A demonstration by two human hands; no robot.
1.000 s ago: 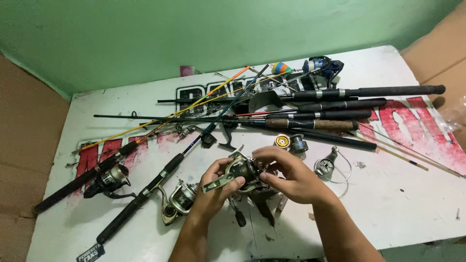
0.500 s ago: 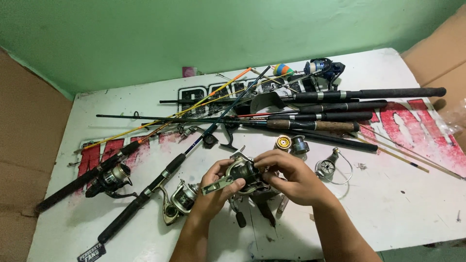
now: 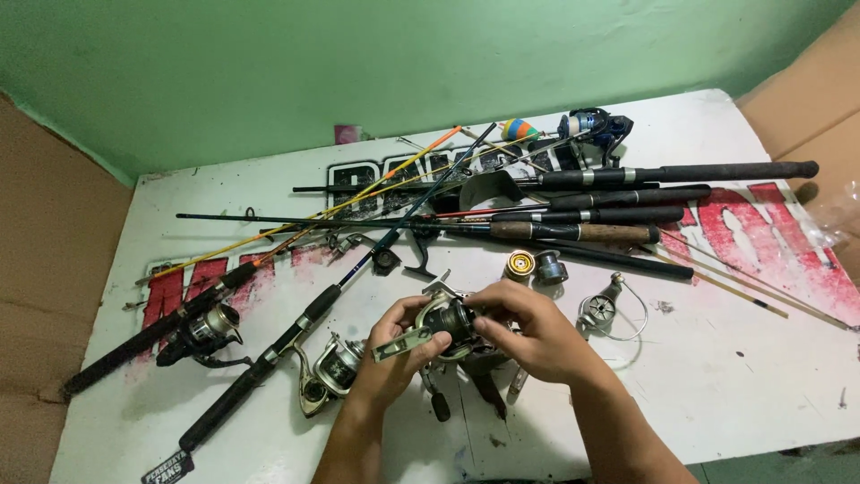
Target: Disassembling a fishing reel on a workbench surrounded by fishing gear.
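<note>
— What do the two hands have?

— One spinning reel (image 3: 445,324), held between them above the near middle of the surface (image 3: 761,376). The left hand (image 3: 394,354) is closed around the reel's foot and stem, thumb on top; the right hand (image 3: 528,336) is closed over the reel's body from the other side, fingers curled on it.

— How many reels in all?

— I count four more complete ones. One silver reel (image 3: 330,369) lies just left of the left hand, mounted on a dark rod (image 3: 269,363) that runs toward the near left corner. One black reel (image 3: 204,330) sits farther left on a second dark rod (image 3: 134,345), near the left edge. One blue reel (image 3: 593,125) is by the far edge. Under the hands lies something dark with a handle knob (image 3: 440,405); whether it is a whole reel I cannot tell.

— Loose parts?

— Two spools just beyond the right hand: one gold spool (image 3: 519,264) and one grey spool (image 3: 550,266), side by side. One rotor with a wire bail (image 3: 605,309) lies to the right of the hand.

— And the rods?

— A bundle of about five dark rod butts (image 3: 627,202) lies across the far right half, one with a cork grip (image 3: 573,232). One yellow-orange thin rod (image 3: 358,197) crosses diagonally toward the left edge. One striped float (image 3: 520,130) rests by the far edge.
</note>
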